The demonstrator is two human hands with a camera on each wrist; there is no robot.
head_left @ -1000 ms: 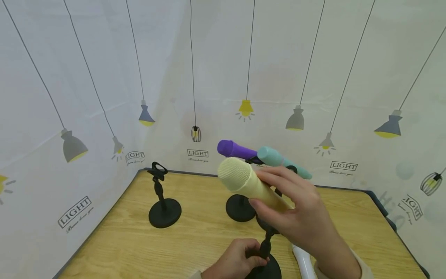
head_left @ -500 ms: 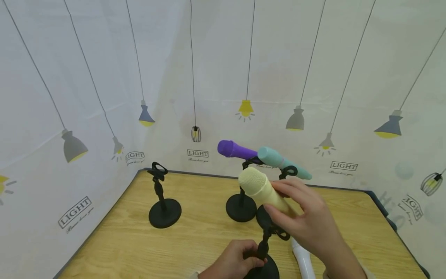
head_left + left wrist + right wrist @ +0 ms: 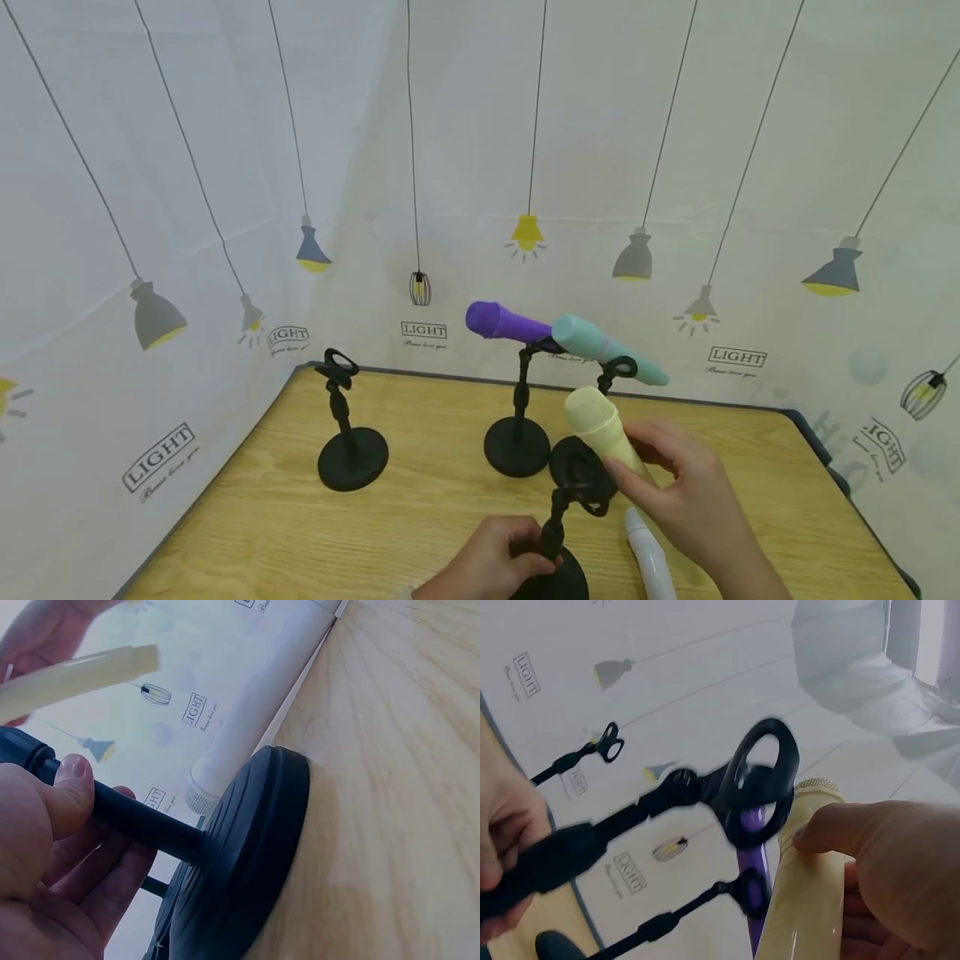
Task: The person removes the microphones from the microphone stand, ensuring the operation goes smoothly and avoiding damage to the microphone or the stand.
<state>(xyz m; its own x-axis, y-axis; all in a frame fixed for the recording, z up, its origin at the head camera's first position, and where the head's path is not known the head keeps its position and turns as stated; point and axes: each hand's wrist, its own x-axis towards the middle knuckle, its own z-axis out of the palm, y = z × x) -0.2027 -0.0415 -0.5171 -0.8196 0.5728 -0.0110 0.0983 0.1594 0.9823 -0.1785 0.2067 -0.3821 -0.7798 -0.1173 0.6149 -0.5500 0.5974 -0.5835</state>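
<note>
My left hand [image 3: 487, 560] grips the thin post of a black microphone stand [image 3: 553, 529] near the table's front, just above its round base [image 3: 255, 847]. The stand's ring-shaped clip [image 3: 761, 787] holds nothing. In my right hand [image 3: 693, 492] is a pale yellow microphone [image 3: 596, 423], pinched around its handle with thumb and fingers. Its mesh head points up and left, a little above and right of the clip. From the right wrist camera, the microphone [image 3: 806, 900] appears beside the clip; whether they touch cannot be told.
A white microphone [image 3: 648, 554] lies on the wooden table [image 3: 420, 517] by the gripped stand. Behind, a purple microphone [image 3: 510, 322] and a teal microphone [image 3: 600, 343] rest in stands. Another black stand [image 3: 354, 458] with a bare clip is at left. A lamp-print curtain surrounds the table.
The yellow microphone in my right hand has moved right and down, uncovering the stand's clip. My left hand and the stand it grips have shifted slightly left, with the stand leaning a bit.
</note>
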